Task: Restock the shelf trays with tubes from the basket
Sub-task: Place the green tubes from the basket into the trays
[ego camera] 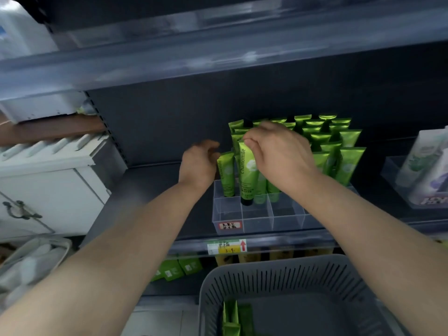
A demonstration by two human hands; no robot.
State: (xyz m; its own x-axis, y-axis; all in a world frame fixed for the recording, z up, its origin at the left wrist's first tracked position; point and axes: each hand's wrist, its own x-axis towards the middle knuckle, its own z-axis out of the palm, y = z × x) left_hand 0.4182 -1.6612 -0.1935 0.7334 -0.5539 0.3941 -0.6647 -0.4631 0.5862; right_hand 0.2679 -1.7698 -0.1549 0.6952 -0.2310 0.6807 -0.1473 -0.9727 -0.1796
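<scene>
Fingertips of the right hand are pinched on the top of a green tube, so its cap is guided into the tray beneath; the left hand, beside them, has a hold that cannot be told.

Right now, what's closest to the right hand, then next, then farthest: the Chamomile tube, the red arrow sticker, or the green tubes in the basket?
1. Chamomile tube: the right hand pinches its top.
2. Red arrow sticker: below the hand, on the shelf front edge.
3. Green tubes: lowest down, inside the basket.
</scene>
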